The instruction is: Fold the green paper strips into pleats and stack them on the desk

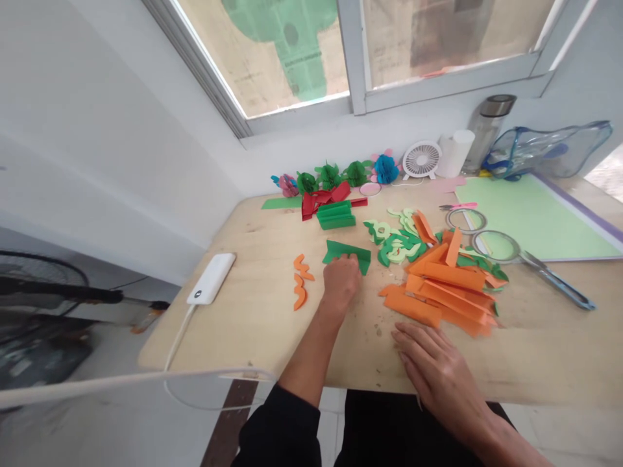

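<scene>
A folded piece of green paper (361, 257) stands creased on the wooden table. My left hand (342, 282) is closed at its near side, fingers curled against it; the fingertips are partly hidden. Behind it sits a stack of folded green paper strips (337, 216). My right hand (435, 364) rests at the table's near side, fingers stretched out and lying flat, with nothing in it. Just beyond those fingers is a heap of folded orange paper strips (450, 288). Green and pale green paper cut-outs (399, 243) are piled to the left of that heap.
Orange curved scraps (300, 282) and a white power bank (212, 279) with a cable lie left. Red folded paper (324, 198) and paper flowers (328, 175) are at the back. Tape rolls (496, 246), a blue-handled cutter (559, 282), a fan (421, 159) and a bottle (488, 133) stand right.
</scene>
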{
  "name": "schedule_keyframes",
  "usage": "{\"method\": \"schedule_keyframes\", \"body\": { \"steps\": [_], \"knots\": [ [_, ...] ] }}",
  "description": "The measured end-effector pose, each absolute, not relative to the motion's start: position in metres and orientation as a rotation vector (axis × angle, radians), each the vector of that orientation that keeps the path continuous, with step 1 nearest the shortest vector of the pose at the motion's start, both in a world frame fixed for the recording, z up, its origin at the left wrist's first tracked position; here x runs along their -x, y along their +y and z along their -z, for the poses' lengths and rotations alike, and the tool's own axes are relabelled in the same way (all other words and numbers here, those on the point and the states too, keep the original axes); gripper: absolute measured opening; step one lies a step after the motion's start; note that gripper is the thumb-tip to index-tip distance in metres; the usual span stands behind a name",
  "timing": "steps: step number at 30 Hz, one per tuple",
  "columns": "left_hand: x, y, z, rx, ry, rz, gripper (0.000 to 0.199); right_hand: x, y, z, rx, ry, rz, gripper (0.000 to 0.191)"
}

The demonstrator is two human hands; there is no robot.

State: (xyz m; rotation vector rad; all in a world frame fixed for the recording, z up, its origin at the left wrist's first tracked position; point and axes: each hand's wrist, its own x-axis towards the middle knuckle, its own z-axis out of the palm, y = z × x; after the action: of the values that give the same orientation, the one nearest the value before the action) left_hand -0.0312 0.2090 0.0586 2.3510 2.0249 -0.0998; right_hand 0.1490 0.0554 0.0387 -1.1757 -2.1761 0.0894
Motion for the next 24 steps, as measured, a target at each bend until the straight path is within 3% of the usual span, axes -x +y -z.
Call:
{"method": "schedule_keyframes", "body": {
  "steps": [10,24],
  "knots": [
    [0.035,0.205,-0.049,-2.456,2.038,-0.004,0.032,-0.149,0.056,-0.038,1.18,-2.159,-0.059,0.028],
    [0.059,0.205,-0.039,-2.604,2.086,-0.615,0.021,-0.148,0.058,-0.047,1.179,-2.14,-0.121,0.031]
  ]
}}
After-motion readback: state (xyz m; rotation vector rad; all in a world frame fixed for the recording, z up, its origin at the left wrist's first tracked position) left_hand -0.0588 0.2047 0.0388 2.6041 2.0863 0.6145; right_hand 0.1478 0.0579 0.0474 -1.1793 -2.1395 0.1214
